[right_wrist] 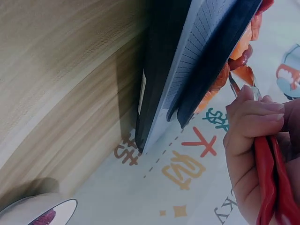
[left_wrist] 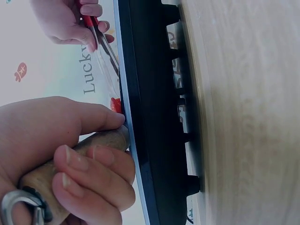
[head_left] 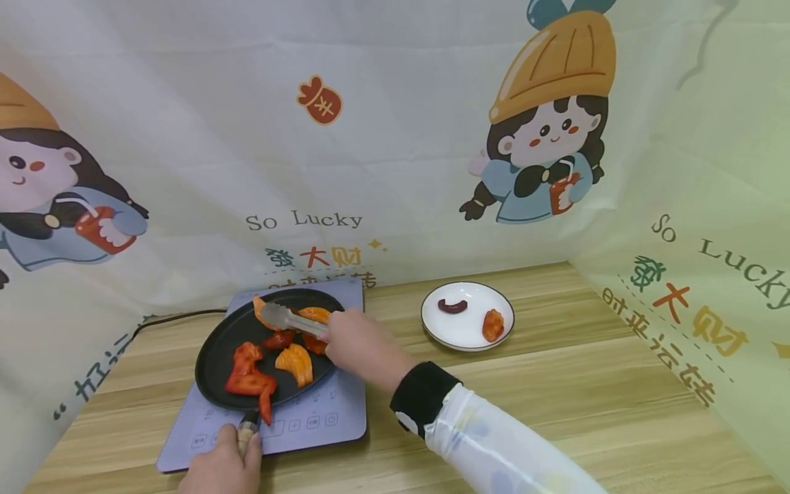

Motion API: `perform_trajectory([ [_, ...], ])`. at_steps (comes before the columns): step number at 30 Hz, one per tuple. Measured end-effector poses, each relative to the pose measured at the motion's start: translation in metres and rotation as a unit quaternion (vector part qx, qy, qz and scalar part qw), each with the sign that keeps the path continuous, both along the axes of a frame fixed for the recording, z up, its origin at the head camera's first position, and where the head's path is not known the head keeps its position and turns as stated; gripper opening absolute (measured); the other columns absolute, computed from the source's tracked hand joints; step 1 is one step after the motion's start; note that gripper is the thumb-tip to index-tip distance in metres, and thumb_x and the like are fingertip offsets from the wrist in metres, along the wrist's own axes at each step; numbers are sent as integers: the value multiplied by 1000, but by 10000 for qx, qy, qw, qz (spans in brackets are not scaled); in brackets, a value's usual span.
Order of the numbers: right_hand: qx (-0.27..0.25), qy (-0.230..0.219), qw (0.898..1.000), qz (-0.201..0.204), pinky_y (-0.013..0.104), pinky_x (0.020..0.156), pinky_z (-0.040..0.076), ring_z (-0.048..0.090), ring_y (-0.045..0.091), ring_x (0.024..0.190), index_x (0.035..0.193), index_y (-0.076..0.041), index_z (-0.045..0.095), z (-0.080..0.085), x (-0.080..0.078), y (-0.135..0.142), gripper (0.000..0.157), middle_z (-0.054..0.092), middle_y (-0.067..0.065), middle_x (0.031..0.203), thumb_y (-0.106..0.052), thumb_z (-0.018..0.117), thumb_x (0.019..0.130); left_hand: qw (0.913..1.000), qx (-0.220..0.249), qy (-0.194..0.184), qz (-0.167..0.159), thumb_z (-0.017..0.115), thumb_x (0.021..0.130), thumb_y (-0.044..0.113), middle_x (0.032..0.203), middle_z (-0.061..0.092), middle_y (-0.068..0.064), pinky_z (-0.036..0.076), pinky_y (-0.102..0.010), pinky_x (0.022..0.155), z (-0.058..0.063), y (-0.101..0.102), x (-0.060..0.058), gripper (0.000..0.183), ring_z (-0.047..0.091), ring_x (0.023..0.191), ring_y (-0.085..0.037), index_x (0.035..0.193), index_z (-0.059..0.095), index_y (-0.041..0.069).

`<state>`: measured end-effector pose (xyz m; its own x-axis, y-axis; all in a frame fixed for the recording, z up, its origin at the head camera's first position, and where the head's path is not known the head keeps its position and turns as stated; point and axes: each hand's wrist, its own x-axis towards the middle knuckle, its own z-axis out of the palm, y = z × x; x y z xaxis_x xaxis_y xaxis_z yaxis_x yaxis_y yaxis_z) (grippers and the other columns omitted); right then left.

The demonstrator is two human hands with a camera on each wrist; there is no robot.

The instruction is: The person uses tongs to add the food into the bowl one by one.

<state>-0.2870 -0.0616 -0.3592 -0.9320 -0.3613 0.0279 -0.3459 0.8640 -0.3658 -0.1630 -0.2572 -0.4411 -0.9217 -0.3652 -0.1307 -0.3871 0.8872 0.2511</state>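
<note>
My left hand [head_left: 223, 463] grips the wooden handle [left_wrist: 110, 138] of a black frying pan [head_left: 212, 360], its fingers curled round it in the left wrist view. My right hand [head_left: 364, 346] holds metal tongs [head_left: 302, 322] with red handles [right_wrist: 266, 178] over the pan. The tong tips are right at an orange food piece [head_left: 259, 310] near the pan's far left side. A reddish chicken wing [head_left: 249, 374] lies at the near side, its tip overlapping the rim. Beside it are an orange piece [head_left: 297, 363] and a dark red piece [head_left: 279, 339]; more food is partly hidden by the tongs and right hand.
The pan stands on a pale induction cooker [head_left: 345, 412] with a black cord [head_left: 179, 318] running left. To the right, a white plate [head_left: 463, 329] bears a dark curved piece [head_left: 452, 306] and a reddish-orange piece [head_left: 493, 325]. Printed cloth [head_left: 407, 151] walls in the wooden table [head_left: 555, 391].
</note>
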Motion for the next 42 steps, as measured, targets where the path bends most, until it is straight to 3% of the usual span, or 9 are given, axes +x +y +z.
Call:
perform_trajectory([
  [7,241,85,9996,-141,27,53,39,53,15,64,104,-12,74,0,1,-2,18,63,1,83,-29,69,104,10000,7,-17,-38,53,107,39,74,60,-19,47,-47,62,2,1,2,46,58,66,-31,114,52,-7],
  [17,363,218,9991,-42,28,56,40,56,17,68,105,-14,74,-1,2,-1,21,62,0,83,-33,68,105,10000,18,-49,-14,53,106,39,75,60,-20,48,-47,63,3,1,2,47,59,67,-32,116,52,-7],
  [27,528,521,9972,-66,28,56,41,57,15,69,113,-18,81,-1,-3,-3,19,71,-3,92,-31,73,102,9999,83,-66,-11,53,107,39,75,60,-19,47,-46,63,5,2,2,47,57,67,-31,117,53,-7],
  [34,719,491,9962,-57,28,54,41,57,15,71,119,-21,79,2,-2,-5,23,68,-4,92,-34,74,101,10000,40,15,-49,54,106,38,76,62,-21,48,-48,63,3,0,1,48,60,68,-33,118,53,-8],
  [42,646,519,9966,-25,28,55,41,58,16,71,116,-19,80,0,-4,-1,20,69,-3,91,-29,73,101,10000,36,8,-80,54,106,39,78,64,-23,50,-49,63,2,-1,0,48,62,69,-33,119,53,-8],
])
